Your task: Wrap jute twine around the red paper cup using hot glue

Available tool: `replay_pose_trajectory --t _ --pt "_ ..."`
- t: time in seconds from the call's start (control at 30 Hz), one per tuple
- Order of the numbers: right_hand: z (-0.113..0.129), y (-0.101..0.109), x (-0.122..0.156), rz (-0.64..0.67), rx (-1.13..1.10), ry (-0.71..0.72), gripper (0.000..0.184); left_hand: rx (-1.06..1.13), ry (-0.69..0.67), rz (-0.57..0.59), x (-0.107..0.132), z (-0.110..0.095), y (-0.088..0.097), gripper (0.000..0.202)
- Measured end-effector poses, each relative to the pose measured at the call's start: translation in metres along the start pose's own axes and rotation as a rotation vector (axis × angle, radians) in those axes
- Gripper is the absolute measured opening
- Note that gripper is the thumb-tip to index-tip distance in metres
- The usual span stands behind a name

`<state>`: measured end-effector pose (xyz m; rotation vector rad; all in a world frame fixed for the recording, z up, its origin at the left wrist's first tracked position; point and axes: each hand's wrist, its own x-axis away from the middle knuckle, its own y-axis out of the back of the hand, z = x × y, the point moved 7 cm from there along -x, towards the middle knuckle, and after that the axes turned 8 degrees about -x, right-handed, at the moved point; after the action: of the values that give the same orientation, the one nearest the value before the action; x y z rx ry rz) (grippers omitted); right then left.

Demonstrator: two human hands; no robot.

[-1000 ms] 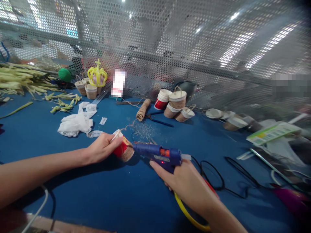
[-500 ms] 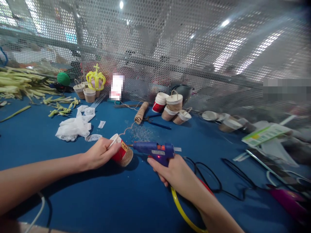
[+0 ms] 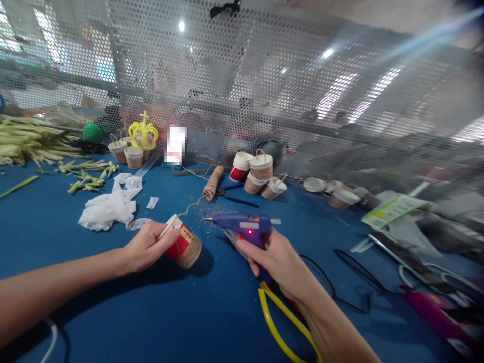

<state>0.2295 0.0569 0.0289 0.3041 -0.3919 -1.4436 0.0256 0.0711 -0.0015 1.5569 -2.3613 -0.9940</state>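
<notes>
Biggest thing from where I stand: a perforated metal panel [image 3: 212,75] along the back, then the blue tabletop [image 3: 212,312] in front, w/ a heap of pale green stalks [image 3: 30,139] at the far L.

Next down, the two bare hands. R hand [image 3: 282,264] is wrapped round the handle of a blue glue gun [image 3: 230,221], held approx. level; a yellow loop [image 3: 265,313] hangs below that hand (scissors handle, prob., but can't tell if it's held too). L hand [image 3: 149,247] pinches a tilted red-and-white cup [image 3: 178,248] by its white rim, mouth up toward the L, base down toward the R, over the middle of the tabletop; can't tell if the base touches. Small twine-clad pots [image 3: 261,174] stand stacked near the panel.

Smaller: a roll of twine [image 3: 214,183] lies beyond the cup, w/ a thin strand [image 3: 193,203] running from it toward the cup's rim. Brown windings [image 3: 192,252] cover the base end; red shows above 'em. The nozzle [image 3: 208,219] is just beside the cup, apart from it. Tiniest: a red light [image 3: 249,232] on the gun.

Step in hand, IMO: gluing twine round the cup, partway up. Next move calls for a steady L grip, bare wall turned to the nozzle, strand laid snug on the glue, fingertips clear of the hot tip.
</notes>
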Motion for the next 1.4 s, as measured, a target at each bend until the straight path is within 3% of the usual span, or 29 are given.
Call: replay_pose_trajectory --t 0.1,0.17,0.43,0.6,0.67,0.73,0.9,0.97,1.03,1.1,1.27,1.4 --pt "-0.009 0.033 -0.009 -0.229 0.033 0.059 0.027 -0.010 -0.024 0.021 0.002 -0.002 -0.003 0.038" --pt "-0.019 0.048 -0.016 -0.329 0.118 0.023 0.029 -0.015 -0.043 0.031 0.003 -0.005 -0.005 0.038" --pt "-0.047 0.058 -0.040 -0.339 0.259 -0.089 0.033 -0.018 -0.078 0.049 0.005 -0.011 -0.006 0.038" --pt "-0.021 0.054 -0.031 -0.382 0.401 0.025 0.031 -0.024 -0.142 0.047 0.008 -0.019 -0.005 0.035" --pt "-0.001 0.041 -0.024 -0.359 0.424 0.102 0.024 -0.021 -0.158 0.062 0.009 -0.023 -0.005 0.034" --pt "0.018 0.018 -0.018 -0.255 0.415 0.162 0.019 -0.027 -0.187 0.069 0.009 -0.029 -0.005 0.032" --pt "0.038 -0.072 -0.004 0.396 -0.048 0.133 0.040 -0.120 -0.311 0.074 0.014 -0.041 -0.008 0.029" --pt "0.039 -0.090 -0.003 0.442 -0.272 0.078 0.035 -0.174 -0.383 0.099 0.017 -0.045 -0.012 0.028" --pt "0.039 -0.093 -0.007 0.358 -0.431 0.065 0.028 -0.194 -0.404 0.134 0.019 -0.045 -0.015 0.029" --pt "0.040 -0.086 -0.009 0.240 -0.488 0.106 0.019 -0.137 -0.321 0.165 0.017 -0.040 -0.015 0.031" --pt "0.042 -0.054 -0.008 0.048 -0.539 0.162 0.016 0.234 0.137 0.180 0.009 -0.016 -0.012 0.037" --pt "0.038 -0.038 -0.005 -0.026 -0.619 0.178 0.016 0.438 0.289 0.163 0.008 -0.011 -0.015 0.037"
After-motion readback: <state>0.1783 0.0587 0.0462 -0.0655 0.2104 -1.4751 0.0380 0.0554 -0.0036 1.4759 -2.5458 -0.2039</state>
